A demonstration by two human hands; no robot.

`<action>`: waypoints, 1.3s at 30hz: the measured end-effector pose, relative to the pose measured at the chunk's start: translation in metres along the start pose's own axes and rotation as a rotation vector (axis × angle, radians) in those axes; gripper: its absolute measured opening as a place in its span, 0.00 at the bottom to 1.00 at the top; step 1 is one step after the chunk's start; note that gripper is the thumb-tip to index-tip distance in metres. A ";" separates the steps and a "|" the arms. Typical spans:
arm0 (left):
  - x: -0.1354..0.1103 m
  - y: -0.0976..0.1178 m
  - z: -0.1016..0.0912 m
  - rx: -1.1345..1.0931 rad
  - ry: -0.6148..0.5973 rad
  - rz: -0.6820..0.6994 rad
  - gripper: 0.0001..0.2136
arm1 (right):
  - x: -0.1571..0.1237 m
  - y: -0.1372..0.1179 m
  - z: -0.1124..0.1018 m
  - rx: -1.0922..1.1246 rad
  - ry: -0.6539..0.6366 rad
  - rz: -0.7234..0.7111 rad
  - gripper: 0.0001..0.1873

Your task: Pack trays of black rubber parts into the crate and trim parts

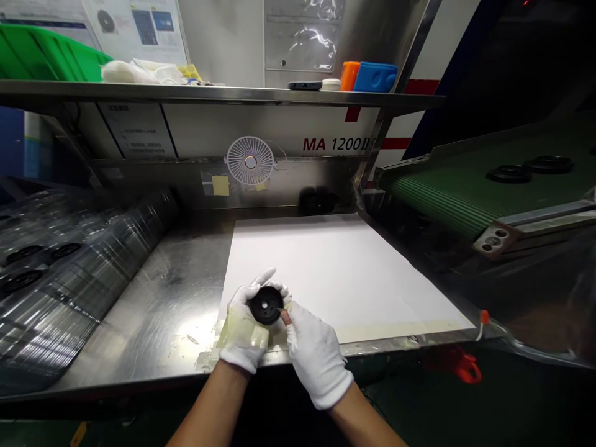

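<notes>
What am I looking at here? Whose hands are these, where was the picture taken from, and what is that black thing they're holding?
This picture comes from a camera worn on a person's head, looking forward and down, so the two arms reaching in are that person's own. No robot is involved. Both hands wear white gloves. The left hand holds a round black disc with a small hole in its middle, and the right hand reaches to the disc's edge. Beneath them, a white sheet is taped onto a stainless steel table. More black discs lie under clear plastic on the left, and others sit on a green conveyor belt on the right.
</notes>
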State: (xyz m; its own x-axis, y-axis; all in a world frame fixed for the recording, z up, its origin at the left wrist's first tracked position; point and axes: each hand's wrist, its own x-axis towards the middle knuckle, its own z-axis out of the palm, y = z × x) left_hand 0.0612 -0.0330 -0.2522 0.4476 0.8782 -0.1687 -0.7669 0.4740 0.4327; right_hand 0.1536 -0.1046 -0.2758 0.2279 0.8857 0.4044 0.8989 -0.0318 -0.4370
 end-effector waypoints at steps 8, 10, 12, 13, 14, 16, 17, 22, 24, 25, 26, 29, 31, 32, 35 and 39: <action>0.010 -0.010 0.011 -0.121 0.170 0.158 0.04 | -0.008 -0.013 0.008 -0.033 0.062 -0.002 0.13; 0.006 -0.007 0.008 -0.091 0.149 0.162 0.09 | -0.008 -0.013 0.007 -0.030 0.062 -0.020 0.13; -0.001 -0.002 0.003 -0.038 0.083 0.069 0.15 | -0.005 -0.009 0.003 0.001 0.045 -0.029 0.12; -0.004 0.001 0.000 -0.015 0.048 0.011 0.17 | -0.004 -0.006 0.001 0.021 0.030 -0.030 0.11; -0.006 0.002 -0.001 -0.001 0.019 -0.026 0.17 | -0.002 -0.002 -0.001 0.032 0.012 -0.027 0.11; -0.008 0.003 -0.003 0.003 0.018 -0.019 0.15 | 0.000 0.003 -0.005 0.023 -0.027 -0.007 0.11; -0.007 0.001 -0.002 -0.005 0.037 -0.003 0.12 | 0.000 0.004 -0.006 0.006 -0.044 0.005 0.11; 0.006 -0.010 0.004 -0.085 0.129 0.080 0.04 | -0.008 -0.003 0.001 -0.067 -0.030 0.035 0.12; 0.007 -0.011 0.004 -0.102 0.152 0.138 0.04 | -0.011 -0.009 0.005 -0.031 0.019 0.001 0.11; 0.006 -0.010 0.003 -0.100 0.152 0.157 0.05 | -0.012 -0.011 0.006 -0.018 0.043 -0.014 0.11; 0.005 -0.007 0.003 -0.091 0.140 0.160 0.08 | -0.012 -0.012 0.007 -0.013 0.057 -0.026 0.11; -0.004 0.003 0.000 -0.032 0.060 0.044 0.15 | -0.009 -0.011 0.004 0.008 0.032 -0.049 0.09; -0.008 0.008 -0.002 -0.018 0.008 -0.054 0.18 | -0.006 -0.007 0.000 0.016 0.010 -0.043 0.09; -0.009 0.008 -0.002 -0.024 -0.005 -0.066 0.17 | -0.005 -0.005 -0.002 0.004 0.006 -0.028 0.09; -0.005 0.003 0.001 -0.067 0.011 0.005 0.12 | -0.005 -0.003 -0.002 -0.045 0.013 0.011 0.11; 0.006 -0.007 0.005 -0.140 0.096 0.076 0.04 | -0.013 -0.012 0.005 -0.010 0.091 -0.041 0.11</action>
State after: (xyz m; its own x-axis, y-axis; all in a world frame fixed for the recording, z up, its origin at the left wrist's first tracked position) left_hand 0.0713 -0.0317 -0.2514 0.3448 0.9108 -0.2272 -0.8565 0.4043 0.3210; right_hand 0.1375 -0.1132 -0.2799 0.2239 0.8404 0.4935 0.9117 -0.0016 -0.4108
